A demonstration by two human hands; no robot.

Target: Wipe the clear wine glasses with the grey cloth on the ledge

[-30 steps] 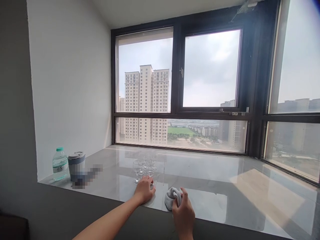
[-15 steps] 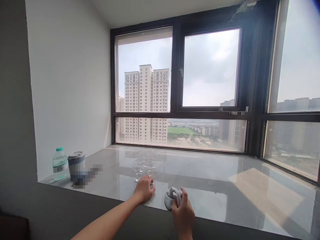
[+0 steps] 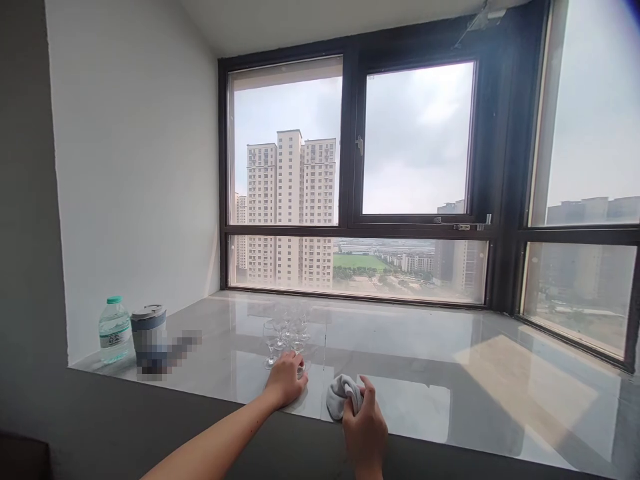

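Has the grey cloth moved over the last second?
No. The grey cloth keeps its place against the dark tile seam; the whole view has merely slid slightly left.

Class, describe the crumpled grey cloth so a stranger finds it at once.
Start at the glossy grey windowsill beneath the dark-framed window. At the sill's front edge, the bare right hand holds the crumpled grey cloth: opaque fabric, unlike the clear stemmed glasses.

Crumpled grey cloth (image 3: pixel 338 399) near upright stemmed glasses (image 3: pixel 280 333) (clear, closely clustered).

The cloth (image 3: pixel 336 400) is grey, the glasses (image 3: pixel 271 330) seemingly colourless.
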